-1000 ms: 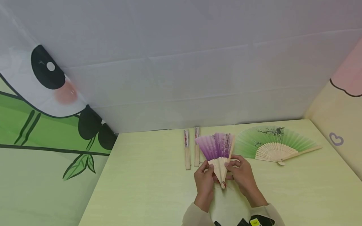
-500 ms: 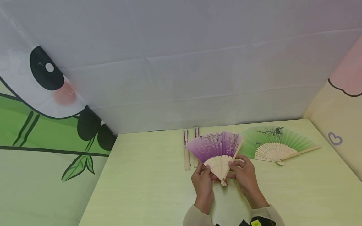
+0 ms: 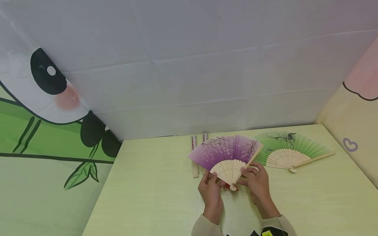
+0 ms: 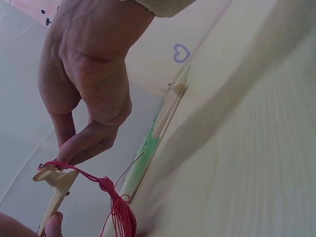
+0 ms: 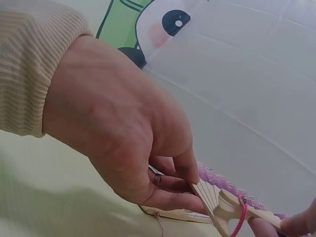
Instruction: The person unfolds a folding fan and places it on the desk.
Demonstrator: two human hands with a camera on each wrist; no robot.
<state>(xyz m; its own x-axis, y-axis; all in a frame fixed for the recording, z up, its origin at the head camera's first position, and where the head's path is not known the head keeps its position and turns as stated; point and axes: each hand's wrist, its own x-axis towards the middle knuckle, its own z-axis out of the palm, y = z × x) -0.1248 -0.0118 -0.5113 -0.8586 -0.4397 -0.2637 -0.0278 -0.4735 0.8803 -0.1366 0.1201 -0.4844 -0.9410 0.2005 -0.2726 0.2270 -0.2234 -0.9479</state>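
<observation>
A purple folding fan (image 3: 224, 149) with a blossom print is spread wide above the table, its pale ribs meeting at a pivot that points toward me. My left hand (image 3: 211, 193) pinches its left edge. On the other side my right hand (image 3: 257, 182) pinches the right outer rib between thumb and fingers. A red tassel (image 4: 121, 212) hangs from the pivot in the left wrist view. Behind and right of the purple fan lies an open green folding fan (image 3: 310, 144) with a dark branch and bird; the purple one covers its left end.
Two closed folding fans stand out at the back: one (image 3: 195, 164) shows along most of its length, the other (image 3: 205, 137) is mostly hidden by the purple fan. A white cloth wall (image 3: 183, 121) rises along the table's (image 3: 141, 183) rear edge.
The purple fan has spread from a narrow wedge to a broad arc, both edges moving outward. My hands have drifted slightly apart with it; the green fan stays put.
</observation>
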